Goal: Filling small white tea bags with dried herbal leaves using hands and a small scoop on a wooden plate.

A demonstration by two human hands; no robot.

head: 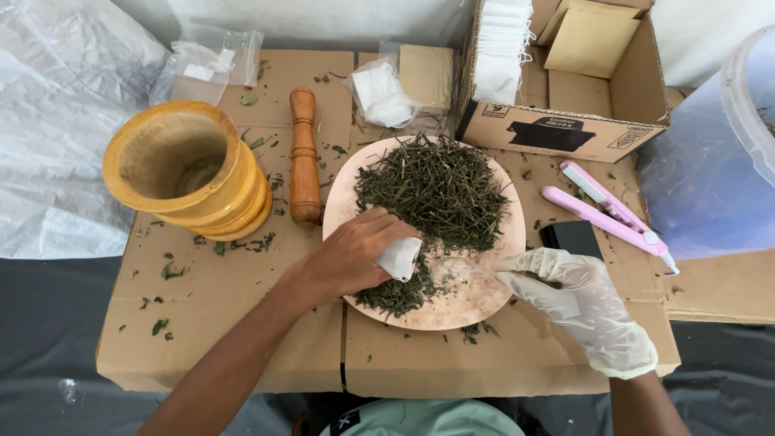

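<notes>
A round pale plate (492,295) on flattened cardboard holds a heap of dried green herb (440,194). My bare left hand (355,254) rests over the plate's near left side and pinches a small white filter bag (400,258) against the herb. My right hand (585,307), in a thin white glove, holds a clear plastic spoon (456,269) whose bowl lies on the plate just right of the bag.
A yellow wooden mortar (190,169) and brown pestle (304,157) stand left of the plate. Behind are an open cardboard box (565,129) with white bags, clear packets (379,93), a pink heat sealer (609,208), a black block (571,238), and a translucent tub (755,105) at right.
</notes>
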